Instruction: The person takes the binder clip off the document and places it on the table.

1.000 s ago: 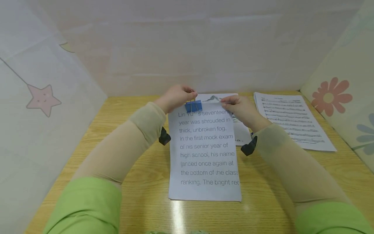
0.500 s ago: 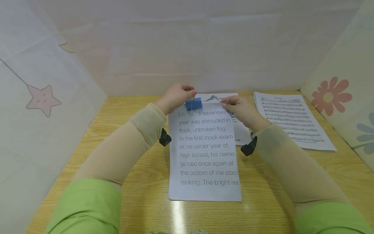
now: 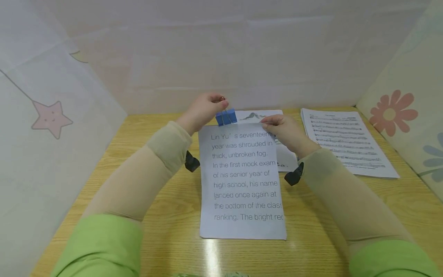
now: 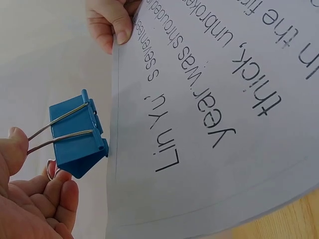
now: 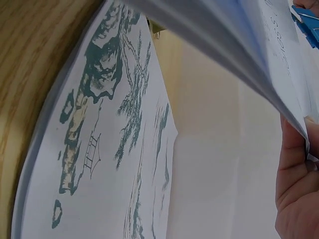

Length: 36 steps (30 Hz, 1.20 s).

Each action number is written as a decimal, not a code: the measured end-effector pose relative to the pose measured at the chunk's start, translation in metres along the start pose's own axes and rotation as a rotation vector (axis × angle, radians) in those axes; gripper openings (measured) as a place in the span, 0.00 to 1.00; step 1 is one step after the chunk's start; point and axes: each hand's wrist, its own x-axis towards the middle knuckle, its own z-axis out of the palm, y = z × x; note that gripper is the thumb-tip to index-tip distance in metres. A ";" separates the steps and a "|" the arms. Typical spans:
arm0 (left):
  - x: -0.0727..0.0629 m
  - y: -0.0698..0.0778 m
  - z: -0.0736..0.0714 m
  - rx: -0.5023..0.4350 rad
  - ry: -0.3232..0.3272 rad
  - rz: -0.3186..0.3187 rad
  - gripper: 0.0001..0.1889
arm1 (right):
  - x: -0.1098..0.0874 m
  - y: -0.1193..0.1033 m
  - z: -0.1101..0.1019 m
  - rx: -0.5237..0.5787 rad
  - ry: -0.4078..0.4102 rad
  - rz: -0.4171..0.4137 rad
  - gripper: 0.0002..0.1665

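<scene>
A blue binder clip (image 3: 226,117) is pinched by its wire handles between the thumb and fingers of my left hand (image 3: 204,111). In the left wrist view the clip (image 4: 75,134) sits just off the top edge of the printed paper stack (image 4: 209,164), a narrow gap between them. My right hand (image 3: 287,132) pinches the stack (image 3: 242,181) at its top right corner, thumb in front and fingers behind. The right wrist view shows these fingers (image 5: 294,174) on the stack's edge. Large lines of text cover the front sheet, which is tilted up facing me.
Behind the held stack lies paper with a mountain landscape picture (image 3: 254,116), partly hidden. A stack of sheet music (image 3: 346,142) lies at the back right of the wooden table (image 3: 155,227). White cloth walls (image 3: 207,50) with printed shapes stand around the table.
My left hand has moved up and a little left, carrying the binder clip off the top edge of the stack. The right hand stays at the corner.
</scene>
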 end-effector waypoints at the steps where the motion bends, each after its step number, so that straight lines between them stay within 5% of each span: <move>1: -0.001 -0.001 -0.001 0.005 0.001 0.001 0.26 | 0.000 0.000 0.000 -0.005 0.002 0.002 0.16; 23: -0.032 -0.025 -0.010 -0.082 0.016 0.011 0.23 | 0.003 0.003 0.007 0.017 -0.016 0.026 0.15; 36: -0.057 -0.043 -0.029 -0.142 0.022 0.022 0.24 | 0.005 0.005 0.010 0.030 -0.031 0.017 0.15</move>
